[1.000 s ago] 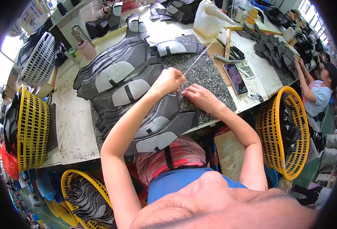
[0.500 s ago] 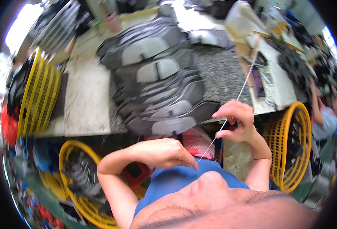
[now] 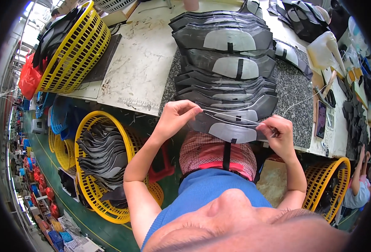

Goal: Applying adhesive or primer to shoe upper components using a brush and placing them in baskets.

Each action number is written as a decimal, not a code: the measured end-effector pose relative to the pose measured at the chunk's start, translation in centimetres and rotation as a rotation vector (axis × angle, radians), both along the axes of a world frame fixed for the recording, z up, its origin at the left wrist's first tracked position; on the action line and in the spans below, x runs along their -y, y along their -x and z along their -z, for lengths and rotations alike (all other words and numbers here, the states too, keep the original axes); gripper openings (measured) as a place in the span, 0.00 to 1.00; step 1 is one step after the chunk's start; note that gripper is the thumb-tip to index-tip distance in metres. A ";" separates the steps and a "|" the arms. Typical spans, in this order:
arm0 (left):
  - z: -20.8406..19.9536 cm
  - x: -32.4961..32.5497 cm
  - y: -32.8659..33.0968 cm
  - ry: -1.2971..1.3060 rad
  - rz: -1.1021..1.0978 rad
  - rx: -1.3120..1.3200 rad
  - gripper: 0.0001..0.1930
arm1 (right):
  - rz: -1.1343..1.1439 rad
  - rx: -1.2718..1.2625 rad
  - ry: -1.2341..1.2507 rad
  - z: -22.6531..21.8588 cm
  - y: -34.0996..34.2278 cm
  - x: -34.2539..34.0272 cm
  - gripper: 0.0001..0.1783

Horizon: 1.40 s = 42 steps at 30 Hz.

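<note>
A thin white cord (image 3: 229, 115) is stretched between my two hands above the near end of the workpieces. My left hand (image 3: 178, 120) pinches its left end between thumb and finger. My right hand (image 3: 279, 131), fingers curled, grips the cord farther along; a small dark thing shows in that fist, too hidden to name. From there the cord runs on to the right side of the table. Below and behind it lie overlapping rows of black curved sheet pieces (image 3: 252, 38), several with grey rounded patches (image 3: 231, 132) and short black straps. The nearest piece reaches over the table edge.
The pieces rest on a speckled stone slab (image 3: 297, 96). A phone (image 3: 321, 119) and a whitish plastic container (image 3: 322, 52) are at right. Yellow baskets of black pieces stand at left (image 3: 78, 50), below left (image 3: 82, 168) and right (image 3: 320, 185). Another person's arm (image 3: 356, 176) shows far right.
The view has shifted, so the table sits differently. My left hand has risen from near my chest to the nearest pieces, and the cord now lies nearly level across them.
</note>
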State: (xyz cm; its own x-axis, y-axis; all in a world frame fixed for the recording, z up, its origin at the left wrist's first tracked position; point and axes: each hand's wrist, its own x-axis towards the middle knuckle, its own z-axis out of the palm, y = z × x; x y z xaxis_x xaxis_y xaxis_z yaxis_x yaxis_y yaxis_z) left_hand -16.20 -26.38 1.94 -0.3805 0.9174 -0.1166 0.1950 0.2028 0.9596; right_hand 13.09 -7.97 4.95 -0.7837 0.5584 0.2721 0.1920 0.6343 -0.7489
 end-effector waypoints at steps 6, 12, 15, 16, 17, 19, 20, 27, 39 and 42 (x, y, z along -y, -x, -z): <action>0.6 -2.5 -0.7 0.014 -0.120 0.000 0.08 | 0.100 0.050 0.112 1.9 -1.3 -1.0 0.05; 1.0 -3.9 -1.3 -0.066 -0.177 -0.165 0.08 | 0.125 0.088 0.110 2.2 -0.7 -1.6 0.06; 0.9 -4.2 -1.4 -0.069 -0.206 -0.263 0.08 | 0.121 0.064 0.105 2.4 -0.3 -2.3 0.06; 1.1 -4.2 -1.3 -0.068 -0.216 -0.290 0.08 | 0.143 0.074 0.129 2.4 -0.2 -2.8 0.06; 1.2 -4.2 -1.2 -0.068 -0.226 -0.316 0.08 | 0.165 0.084 0.153 2.4 0.0 -3.3 0.06; 0.7 -4.6 -1.3 -0.043 -0.233 -0.334 0.09 | 0.211 0.017 0.144 3.4 0.4 -4.5 0.08; 0.7 -4.7 -1.3 -0.024 -0.230 -0.340 0.09 | 0.232 0.011 0.107 3.7 0.4 -5.1 0.09; -0.7 -4.7 -2.1 -0.016 -0.219 -0.684 0.07 | 0.285 0.121 -0.049 3.8 2.2 -7.0 0.12; 0.5 -10.8 -10.2 -0.284 0.306 -1.351 0.25 | 0.165 0.065 -0.194 5.4 3.2 -9.5 0.13; 0.6 -10.9 -10.0 -0.259 0.324 -1.369 0.24 | 0.163 0.065 -0.115 4.6 3.0 -10.3 0.10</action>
State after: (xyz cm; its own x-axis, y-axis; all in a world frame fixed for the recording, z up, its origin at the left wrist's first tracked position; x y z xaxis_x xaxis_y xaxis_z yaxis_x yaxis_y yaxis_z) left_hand -6.24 -15.46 1.33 0.1724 0.9224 0.3457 0.9839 -0.1777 -0.0166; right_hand 10.12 2.31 0.37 -0.7034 0.6475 0.2932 0.3446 0.6715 -0.6560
